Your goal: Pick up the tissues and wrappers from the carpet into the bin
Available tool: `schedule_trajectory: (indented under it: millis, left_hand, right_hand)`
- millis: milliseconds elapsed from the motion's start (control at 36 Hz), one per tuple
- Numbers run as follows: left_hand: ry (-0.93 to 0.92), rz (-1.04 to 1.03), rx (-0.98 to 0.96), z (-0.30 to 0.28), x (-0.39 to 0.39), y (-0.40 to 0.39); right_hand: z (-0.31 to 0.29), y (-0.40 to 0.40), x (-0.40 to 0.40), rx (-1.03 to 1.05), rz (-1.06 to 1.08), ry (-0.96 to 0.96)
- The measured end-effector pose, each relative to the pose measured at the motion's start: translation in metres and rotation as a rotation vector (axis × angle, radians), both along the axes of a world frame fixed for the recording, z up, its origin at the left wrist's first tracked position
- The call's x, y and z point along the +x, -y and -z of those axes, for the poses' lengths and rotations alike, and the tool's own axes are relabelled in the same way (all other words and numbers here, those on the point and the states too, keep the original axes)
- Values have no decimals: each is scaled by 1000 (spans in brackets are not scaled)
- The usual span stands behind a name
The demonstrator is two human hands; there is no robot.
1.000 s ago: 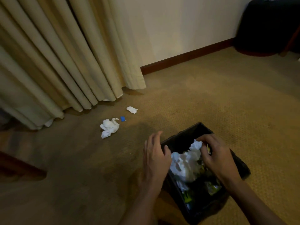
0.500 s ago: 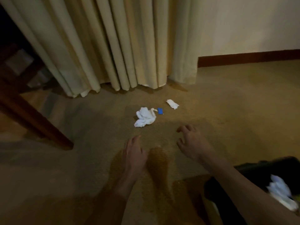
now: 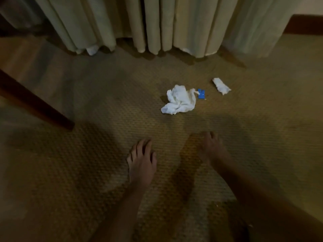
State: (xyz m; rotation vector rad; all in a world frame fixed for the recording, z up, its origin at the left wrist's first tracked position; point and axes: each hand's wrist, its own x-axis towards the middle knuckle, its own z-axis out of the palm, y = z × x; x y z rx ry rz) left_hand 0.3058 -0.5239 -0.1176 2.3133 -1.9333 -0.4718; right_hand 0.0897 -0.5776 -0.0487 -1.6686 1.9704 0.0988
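Crumpled tissue [image 3: 178, 100] on the carpet [image 3: 104, 137], beyond both hands and near the curtain hem [image 3: 152, 49]. Blue wrapper [image 3: 201, 93] just right of it, small tissue [image 3: 221, 86] farther right. Right hand [image 3: 212, 147] nearer; left hand [image 3: 142, 163] lower-left. Both empty, fingers loosely curled.

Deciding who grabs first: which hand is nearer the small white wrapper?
Right. The right hand sits below the small white wrapper, roughly in line with it. The left hand is farther back and well off to the left, closer to the crumpled tissue.
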Motion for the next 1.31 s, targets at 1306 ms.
schedule_trajectory:
  millis: [1306]
  left_hand:
    - [-118, -74, -225, 13, -28, 177]
  right_hand:
    - [83, 17, 13, -339, 67, -104]
